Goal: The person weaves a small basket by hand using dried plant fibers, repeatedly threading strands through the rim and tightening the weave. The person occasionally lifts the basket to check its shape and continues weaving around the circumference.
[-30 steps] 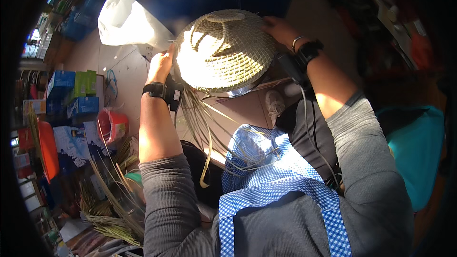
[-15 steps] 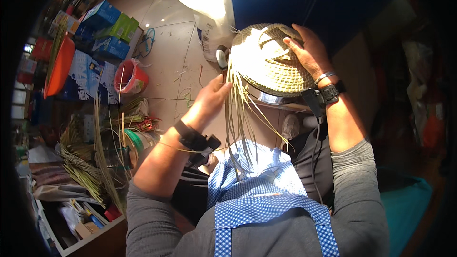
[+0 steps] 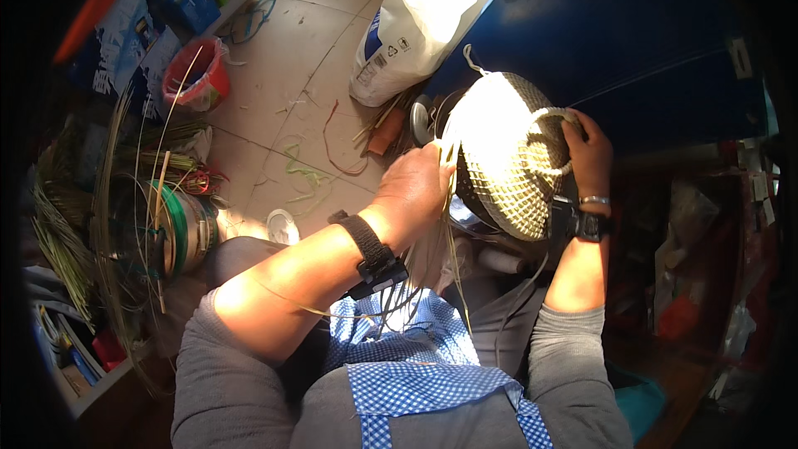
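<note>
A round, domed woven straw piece (image 3: 499, 150), like a basket lid, is tilted in front of me, its left part bright with sunlight. A pale loop handle (image 3: 536, 168) stands out from its right side. My right hand (image 3: 588, 154) is closed on that loop with fingers and thumb. At the piece's left edge, my left hand (image 3: 416, 191) is closed round a bunch of long loose straw strands (image 3: 451, 191). Several strand ends hang below toward my blue checked apron (image 3: 407, 382). The left fingertips are partly hidden.
A white plastic bag (image 3: 416, 33) stands beyond the woven piece, beside a dark blue panel (image 3: 598, 25). On the left are a red bin (image 3: 197, 79), straw bundles (image 3: 62, 224) and a green-rimmed container (image 3: 174, 229). Straw scraps litter the tiled floor (image 3: 274, 116).
My view has shifted. The woven piece has turned and tilted, so its handle now faces right. My right hand has gone from its upper edge to the handle; my left has closed round the strands.
</note>
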Available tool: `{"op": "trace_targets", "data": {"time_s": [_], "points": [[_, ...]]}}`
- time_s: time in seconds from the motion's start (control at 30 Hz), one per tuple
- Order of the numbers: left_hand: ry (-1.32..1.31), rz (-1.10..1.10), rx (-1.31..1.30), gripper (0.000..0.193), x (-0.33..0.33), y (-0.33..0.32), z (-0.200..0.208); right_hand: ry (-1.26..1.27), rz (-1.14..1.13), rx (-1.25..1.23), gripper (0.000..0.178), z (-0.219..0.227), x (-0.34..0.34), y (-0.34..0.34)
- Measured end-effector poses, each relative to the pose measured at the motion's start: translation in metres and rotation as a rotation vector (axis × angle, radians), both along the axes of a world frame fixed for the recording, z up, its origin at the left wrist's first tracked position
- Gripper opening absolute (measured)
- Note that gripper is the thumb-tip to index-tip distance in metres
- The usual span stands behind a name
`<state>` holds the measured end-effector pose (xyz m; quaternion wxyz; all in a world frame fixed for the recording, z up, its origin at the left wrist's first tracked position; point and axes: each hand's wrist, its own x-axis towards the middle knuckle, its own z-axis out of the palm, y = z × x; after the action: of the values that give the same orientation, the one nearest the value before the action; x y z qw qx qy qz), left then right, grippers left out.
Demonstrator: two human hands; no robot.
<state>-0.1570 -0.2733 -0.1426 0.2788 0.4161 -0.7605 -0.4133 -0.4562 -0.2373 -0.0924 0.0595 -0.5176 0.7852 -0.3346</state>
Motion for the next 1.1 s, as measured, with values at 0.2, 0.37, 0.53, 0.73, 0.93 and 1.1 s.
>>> {"op": "trace_targets", "data": {"time_s": [0.2, 0.37, 0.53, 0.73, 0.93, 1.1], "points": [[0.129, -0.092, 0.163, 0.065, 0.018, -0.025, 0.035, -0.259, 0.060, -0.289, 0.028, 0.026, 0.001, 0.031], [0.417, -0.212, 0.683, 0.051, 0.038, -0.006, 0.090, -0.294, 0.158, -0.542, 0.029, 0.057, 0.025, 0.081], [0.404, -0.249, 0.029, 0.078, 0.066, 0.063, 0.146, -0.333, -0.217, -0.564, 0.034, 0.079, 0.068, 0.147], [0.375, -0.381, 0.076, 0.072, 0.054, 0.141, 0.163, -0.597, -0.081, -0.908, 0.030, 0.069, 0.091, 0.197], [0.379, -0.384, -0.124, 0.036, 0.051, 0.185, 0.151, -0.867, -0.078, -0.910, 0.029, 0.058, 0.093, 0.225], [0.199, -0.598, -0.557, 0.020, 0.037, 0.182, 0.157, -1.070, 0.029, -0.948, 0.028, 0.053, 0.101, 0.229]]}}
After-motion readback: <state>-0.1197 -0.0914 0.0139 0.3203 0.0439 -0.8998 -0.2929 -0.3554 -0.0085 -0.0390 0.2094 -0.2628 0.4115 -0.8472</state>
